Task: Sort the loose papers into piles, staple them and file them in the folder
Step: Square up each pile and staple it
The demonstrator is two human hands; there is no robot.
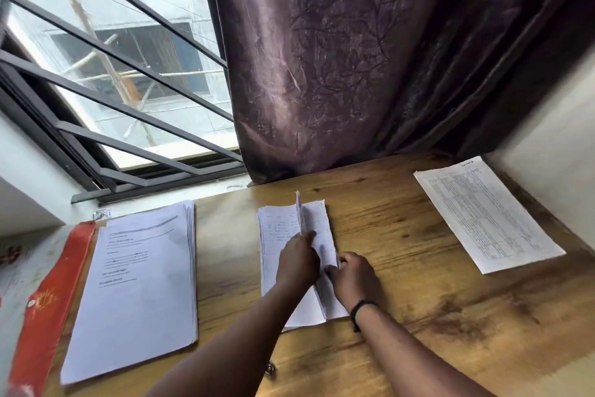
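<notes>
A pile of lined, handwritten papers (277,229) lies in the middle of the wooden table (402,235). One sheet (298,210) from it stands on edge above the pile. My left hand (297,259) pinches that sheet near its middle. My right hand (352,277) has its fingers curled at the sheet's near edge. A thick stack of printed papers (141,284) rests at the left on a red folder (48,300). A printed sheet with a table on it (486,213) lies at the far right.
A small metal object (269,368) lies near the table's front edge, partly hidden by my left forearm. A dark curtain (354,58) hangs behind the table, a barred window (112,74) is at the back left, and a wall (553,145) borders the right side.
</notes>
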